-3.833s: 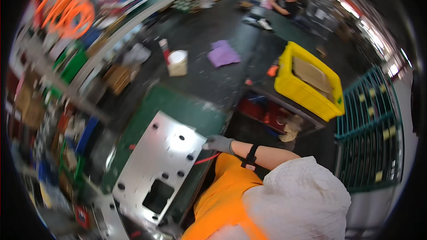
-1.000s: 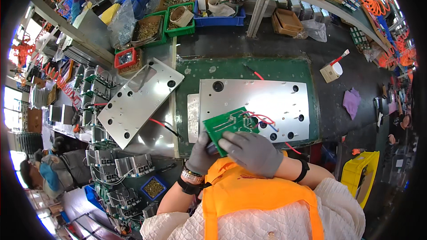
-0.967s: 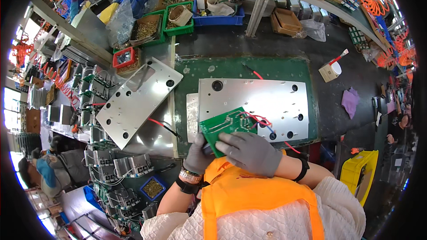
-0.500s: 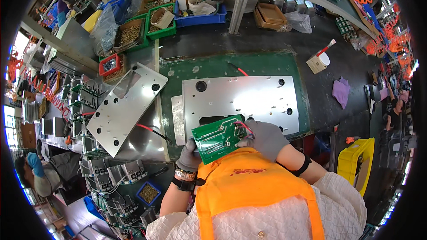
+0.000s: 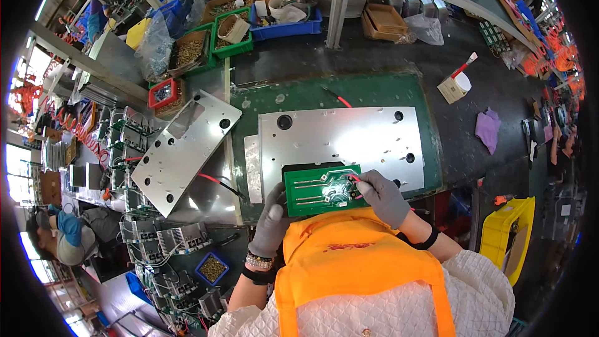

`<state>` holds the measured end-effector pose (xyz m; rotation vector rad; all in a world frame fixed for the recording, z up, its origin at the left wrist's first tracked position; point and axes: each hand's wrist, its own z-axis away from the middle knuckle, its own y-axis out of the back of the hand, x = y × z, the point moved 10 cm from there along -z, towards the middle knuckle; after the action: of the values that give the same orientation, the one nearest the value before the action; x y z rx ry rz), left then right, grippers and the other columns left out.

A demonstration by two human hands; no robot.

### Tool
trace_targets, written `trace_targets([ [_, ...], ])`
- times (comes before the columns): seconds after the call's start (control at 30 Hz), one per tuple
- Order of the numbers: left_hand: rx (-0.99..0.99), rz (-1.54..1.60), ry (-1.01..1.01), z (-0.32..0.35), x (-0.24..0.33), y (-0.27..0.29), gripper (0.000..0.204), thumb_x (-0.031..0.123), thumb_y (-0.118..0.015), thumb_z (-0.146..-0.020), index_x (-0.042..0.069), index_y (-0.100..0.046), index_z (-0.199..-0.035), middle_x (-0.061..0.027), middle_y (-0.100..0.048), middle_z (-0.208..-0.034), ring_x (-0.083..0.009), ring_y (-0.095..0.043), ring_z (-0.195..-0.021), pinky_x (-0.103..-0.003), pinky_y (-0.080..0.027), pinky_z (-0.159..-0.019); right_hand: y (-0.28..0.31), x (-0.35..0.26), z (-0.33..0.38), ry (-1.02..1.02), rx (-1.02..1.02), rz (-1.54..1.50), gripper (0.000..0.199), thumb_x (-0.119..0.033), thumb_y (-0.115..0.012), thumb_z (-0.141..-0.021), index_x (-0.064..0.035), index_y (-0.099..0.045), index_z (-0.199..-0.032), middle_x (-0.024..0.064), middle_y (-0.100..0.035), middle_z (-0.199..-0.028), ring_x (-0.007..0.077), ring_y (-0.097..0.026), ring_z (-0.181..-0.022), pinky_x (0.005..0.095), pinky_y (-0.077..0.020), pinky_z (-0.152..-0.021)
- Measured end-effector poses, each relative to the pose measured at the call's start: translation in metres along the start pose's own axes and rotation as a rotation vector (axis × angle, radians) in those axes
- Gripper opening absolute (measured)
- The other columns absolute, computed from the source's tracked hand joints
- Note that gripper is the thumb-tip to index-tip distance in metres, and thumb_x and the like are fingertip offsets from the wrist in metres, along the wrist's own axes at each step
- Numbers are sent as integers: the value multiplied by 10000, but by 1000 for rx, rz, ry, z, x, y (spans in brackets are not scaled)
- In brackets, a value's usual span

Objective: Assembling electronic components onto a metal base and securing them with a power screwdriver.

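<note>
A green circuit board (image 5: 321,191) lies nearly level at the near edge of the large silver metal plate (image 5: 343,134), its pale traces and small solder points facing up. My right hand (image 5: 385,201), in a grey glove, closes its thumb and fingers on a short red wire (image 5: 355,178) at the board's right end. Beside the board's left edge is my gloved left hand (image 5: 269,224), fingers stretched forward and thumb apart. Whether its fingertips reach under the board is hidden. An orange apron (image 5: 355,249) spreads just below the board.
A second silver plate (image 5: 184,150) lies slanted at left, with a red-and-black cable (image 5: 218,182) by it. Screw bins (image 5: 190,53) and a blue tray (image 5: 287,27) stand at the back. A white pot (image 5: 460,83), purple cloth (image 5: 487,131) and yellow crate (image 5: 506,237) are at right.
The circuit board has turned from tilted to nearly level and shifted slightly right. My left hand has loosened at its left edge; my right hand has moved onto the red wire.
</note>
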<state>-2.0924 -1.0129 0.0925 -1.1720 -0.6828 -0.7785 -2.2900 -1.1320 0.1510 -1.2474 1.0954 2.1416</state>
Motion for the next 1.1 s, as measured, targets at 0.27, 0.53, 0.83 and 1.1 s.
trace_targets([
  [0.27,161,-292,-34,7,2,8,659,208,-696,-884,-9,-383,-1422,-119,-486,-1344,-214,-468,-1249,-350,-381,-1057,-7,7,-3,22,-9,60,271,-252,-521,-993,-13,-557,-1113,138,-610,-826,196,-605,-754,321,-488,-733],
  [0.53,370,-590,-158,1,7,41,542,77,-689,-852,-18,-484,-1345,-131,-563,-1091,-217,-546,-992,-317,-455,-888,-31,19,-14,100,-64,-80,245,-152,-485,-990,-27,-529,-1196,1,-483,-787,83,-449,-658,256,-413,-609],
  [0.83,411,-731,-170,-1,0,48,597,31,-697,-819,50,-492,-1379,-68,-500,-908,-176,-495,-819,-301,-441,-764,-38,29,-18,147,-93,-41,277,-80,-471,-972,-5,-506,-1236,34,-517,-837,96,-490,-703,259,-443,-644],
  [1.1,422,-782,-165,0,-4,53,596,19,-699,-800,57,-509,-1363,-79,-504,-903,-193,-501,-818,-309,-442,-768,-42,24,-12,136,-148,-17,322,-83,-483,-958,-44,-508,-1277,29,-522,-830,98,-500,-670,253,-440,-623],
])
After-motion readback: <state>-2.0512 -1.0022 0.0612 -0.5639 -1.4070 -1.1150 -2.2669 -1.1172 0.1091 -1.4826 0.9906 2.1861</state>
